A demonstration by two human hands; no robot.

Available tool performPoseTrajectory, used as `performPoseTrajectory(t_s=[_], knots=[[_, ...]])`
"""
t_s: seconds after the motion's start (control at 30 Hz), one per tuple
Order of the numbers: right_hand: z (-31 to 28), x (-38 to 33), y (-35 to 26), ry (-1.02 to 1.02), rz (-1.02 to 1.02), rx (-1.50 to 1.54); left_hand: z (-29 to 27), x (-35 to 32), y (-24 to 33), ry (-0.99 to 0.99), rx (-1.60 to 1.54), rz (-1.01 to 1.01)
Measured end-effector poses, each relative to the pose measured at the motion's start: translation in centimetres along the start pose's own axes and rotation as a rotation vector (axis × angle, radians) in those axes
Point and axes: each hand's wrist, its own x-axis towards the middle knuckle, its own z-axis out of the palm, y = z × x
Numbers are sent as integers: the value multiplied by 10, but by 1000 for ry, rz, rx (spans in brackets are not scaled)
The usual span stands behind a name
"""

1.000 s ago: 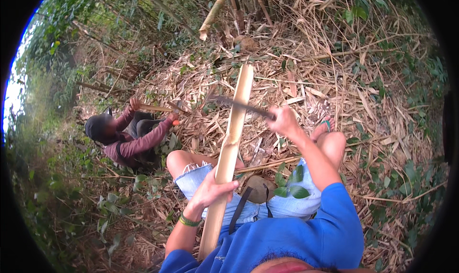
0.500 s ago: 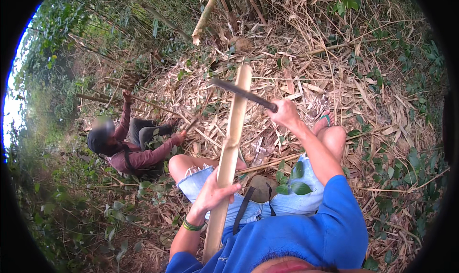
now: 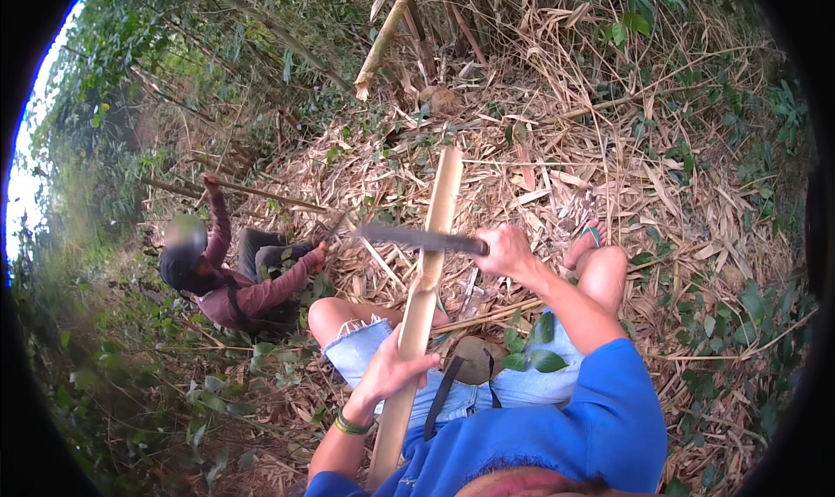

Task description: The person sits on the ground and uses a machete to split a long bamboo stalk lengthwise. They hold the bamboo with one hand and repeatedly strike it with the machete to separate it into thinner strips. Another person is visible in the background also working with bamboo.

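Observation:
A long split bamboo piece (image 3: 420,310) slants up from beside my body, its hollow inner face showing and a node partway along. My left hand (image 3: 390,371) grips it low down, thumb across the inner face. In my right hand (image 3: 506,252) is the handle of a machete (image 3: 396,235). Its dark blade points left and lies across the bamboo a little above the node; whether it touches cannot be made out.
At the left a co-worker (image 3: 235,280) sits holding a thin pole (image 3: 270,195) and a blade. A cut bamboo stem (image 3: 383,45) juts in from the far side. Dry leaves (image 3: 557,175) cover the ground; a leafy sprig (image 3: 545,360) lies over my lap.
My right hand and the machete have moved down toward me along the bamboo. The bamboo's far end has come nearer. My left hand keeps its grip.

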Motion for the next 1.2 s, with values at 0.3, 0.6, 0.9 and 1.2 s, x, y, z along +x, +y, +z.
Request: performPoseTrajectory(t_s=[0.3, 0.6, 0.9, 1.2], knots=[[-4, -10, 7, -79, 45, -141, -2, -2, -23, -16, -34, -44], [-4, -1, 4, -128, 133, -154, -2, -10, -38, 6, -114, -78], [-25, 19, 90, 239, 498, -39, -7, -25, -39, -23, -147, -41], [19, -3, -24, -33, -48, -58, -8, 25, -18, 74, -168, 52]])
